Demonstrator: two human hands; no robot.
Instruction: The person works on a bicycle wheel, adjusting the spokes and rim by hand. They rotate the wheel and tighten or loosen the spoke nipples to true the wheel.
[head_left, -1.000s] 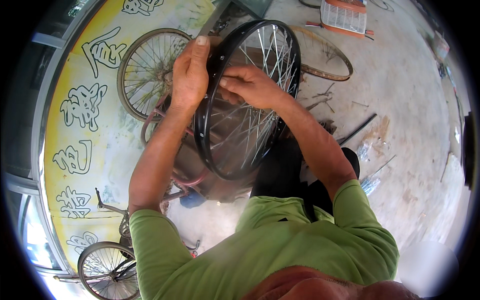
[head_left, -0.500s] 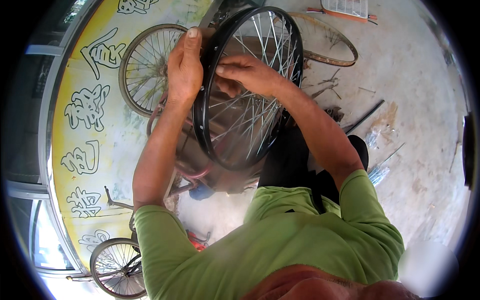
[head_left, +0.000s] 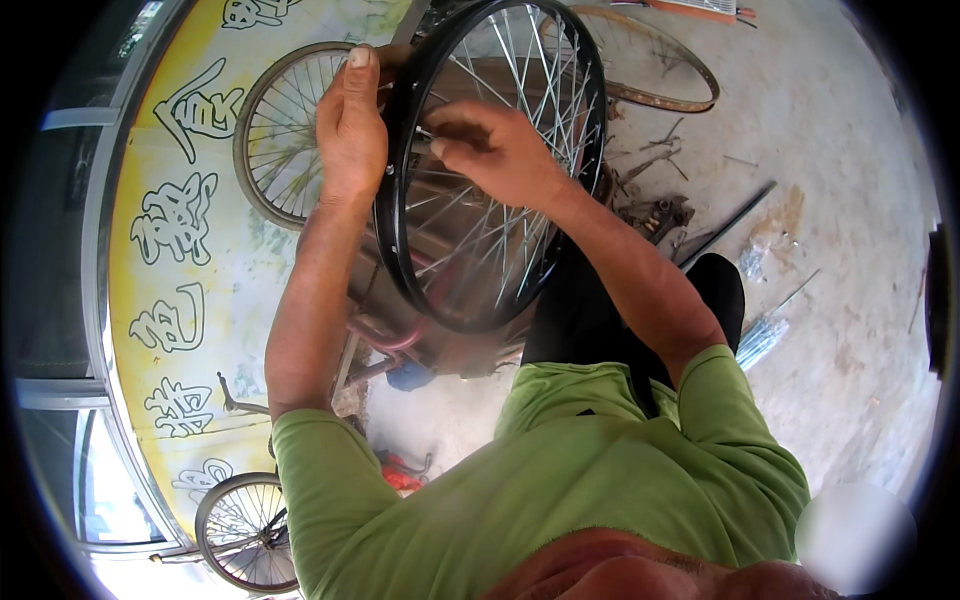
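Note:
A bicycle wheel with a black rim and silver spokes stands tilted in front of me. My left hand is at the outer left side of the rim, thumb pointing up, its other fingers partly hidden behind the rim. Reaching through the wheel's inside, my right hand has thumb and fingers bent together near the rim's inner wall. A small silver spoke end shows at its fingertips. Many spokes cross at the hub, which is hard to make out behind them.
An older bicycle wheel leans against the yellow-and-white sign board at left. A rusty rim lies on the floor beyond, near metal parts, a black rod and bundled spokes in plastic. Another bicycle wheel stands lower left.
My left hand has shifted slightly left along with the rim. My right hand's fingers have bent closer together at the rim, where a silver spoke end now shows.

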